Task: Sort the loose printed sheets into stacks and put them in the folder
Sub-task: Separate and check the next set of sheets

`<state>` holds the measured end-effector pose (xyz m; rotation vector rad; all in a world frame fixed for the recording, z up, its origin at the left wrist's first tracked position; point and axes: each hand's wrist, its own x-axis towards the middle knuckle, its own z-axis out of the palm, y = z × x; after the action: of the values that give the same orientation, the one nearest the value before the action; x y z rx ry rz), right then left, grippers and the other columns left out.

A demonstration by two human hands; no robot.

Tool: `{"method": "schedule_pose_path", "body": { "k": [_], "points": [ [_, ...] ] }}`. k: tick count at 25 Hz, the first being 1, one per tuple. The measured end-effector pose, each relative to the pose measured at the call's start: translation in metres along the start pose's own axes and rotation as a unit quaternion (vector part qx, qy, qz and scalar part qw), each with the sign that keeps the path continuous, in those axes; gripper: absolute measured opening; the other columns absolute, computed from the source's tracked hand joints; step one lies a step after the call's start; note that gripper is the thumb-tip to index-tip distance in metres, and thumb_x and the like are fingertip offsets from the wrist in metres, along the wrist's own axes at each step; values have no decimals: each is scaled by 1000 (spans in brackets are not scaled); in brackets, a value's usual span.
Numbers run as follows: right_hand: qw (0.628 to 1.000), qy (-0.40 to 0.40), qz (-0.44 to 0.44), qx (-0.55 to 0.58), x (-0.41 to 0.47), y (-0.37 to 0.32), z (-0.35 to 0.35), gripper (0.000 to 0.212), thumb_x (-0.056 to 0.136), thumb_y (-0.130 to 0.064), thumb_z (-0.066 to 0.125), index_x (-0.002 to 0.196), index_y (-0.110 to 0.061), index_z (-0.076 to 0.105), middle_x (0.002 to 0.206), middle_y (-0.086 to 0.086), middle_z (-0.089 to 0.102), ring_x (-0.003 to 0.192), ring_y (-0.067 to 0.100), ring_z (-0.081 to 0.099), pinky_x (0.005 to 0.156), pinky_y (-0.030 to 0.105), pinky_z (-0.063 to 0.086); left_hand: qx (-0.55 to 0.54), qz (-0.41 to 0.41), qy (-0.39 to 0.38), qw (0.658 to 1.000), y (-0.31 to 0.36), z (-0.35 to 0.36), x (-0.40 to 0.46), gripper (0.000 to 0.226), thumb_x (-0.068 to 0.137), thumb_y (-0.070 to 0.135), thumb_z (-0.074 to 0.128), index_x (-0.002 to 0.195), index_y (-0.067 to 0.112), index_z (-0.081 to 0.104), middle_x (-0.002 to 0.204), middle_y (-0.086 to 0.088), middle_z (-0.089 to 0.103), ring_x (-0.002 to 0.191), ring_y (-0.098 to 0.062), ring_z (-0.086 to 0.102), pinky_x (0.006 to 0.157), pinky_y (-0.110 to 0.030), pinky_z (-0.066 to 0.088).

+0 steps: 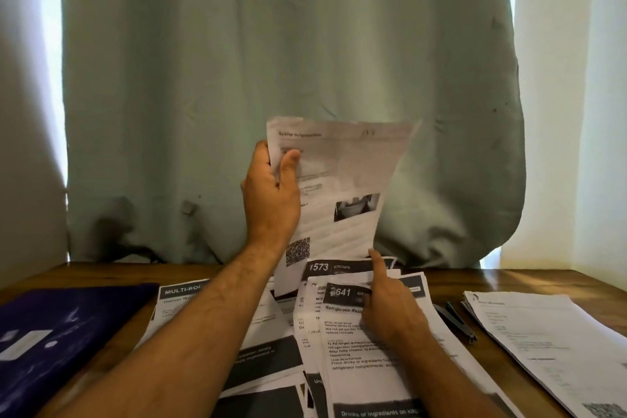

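Note:
My left hand point(271, 193) grips the left edge of a printed sheet point(342, 180) and holds it upright above the table, thumb across its front. The sheet shows a small photo and a QR code. My right hand point(390, 302) rests on the loose pile of printed sheets point(356, 349) in the middle of the table, its index finger stretched up to the raised sheet's lower right corner. A dark blue folder point(61, 336) lies shut at the left. A squared stack of sheets point(543, 343) lies at the right.
A dark stapler-like tool point(454, 319) lies between the pile and the right stack. The wooden table point(529, 282) ends at a green curtain point(288, 61) hanging close behind, with bright window light on both sides.

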<state>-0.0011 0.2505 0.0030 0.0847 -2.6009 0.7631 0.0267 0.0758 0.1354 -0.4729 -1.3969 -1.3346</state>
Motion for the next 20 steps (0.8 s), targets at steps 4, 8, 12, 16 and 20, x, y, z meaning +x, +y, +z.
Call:
{"method": "schedule_pose_path", "body": {
  "k": [4, 8, 12, 16, 20],
  "points": [
    [993, 99, -70, -2, 1, -2, -12, 27, 93, -25, 57, 120, -31, 55, 103, -5, 70, 87, 11, 64, 84, 33, 56, -45, -33, 62, 997, 5, -7, 16, 7, 103, 26, 56, 108, 22, 56, 91, 9, 68, 76, 7, 69, 55, -11, 52],
    [963, 209, -144, 93, -1, -5, -31, 11, 91, -17, 61, 99, -24, 66, 91, -9, 67, 81, 6, 62, 78, 29, 58, -63, -174, 114, 976, -18, -18, 17, 11, 103, 26, 55, 113, 22, 57, 93, 7, 70, 75, -5, 72, 55, -17, 55],
    [925, 284, -200, 157, -3, -17, -39, 16, 92, -10, 60, 100, -22, 66, 92, -13, 65, 83, 4, 63, 75, 23, 57, -104, -186, 176, 961, -19, -33, 30, 8, 103, 24, 55, 110, 22, 57, 91, 8, 71, 72, 1, 72, 56, -18, 57],
    [908, 295, -248, 166, -4, -34, -43, 18, 92, -7, 61, 101, -20, 68, 95, -10, 66, 83, -2, 61, 78, 12, 53, -76, -105, 126, 984, 3, -35, 53, 6, 102, 22, 56, 104, 28, 55, 91, 9, 70, 74, 5, 71, 61, -20, 59],
    [885, 327, -298, 147, 0, -70, -70, 16, 93, -8, 58, 105, -15, 68, 100, 0, 68, 87, 3, 59, 80, 4, 47, -74, -96, 59, 991, 15, -26, 48, 9, 104, 25, 52, 108, 31, 58, 97, 7, 73, 80, -3, 73, 62, -23, 60]
  ]
}}
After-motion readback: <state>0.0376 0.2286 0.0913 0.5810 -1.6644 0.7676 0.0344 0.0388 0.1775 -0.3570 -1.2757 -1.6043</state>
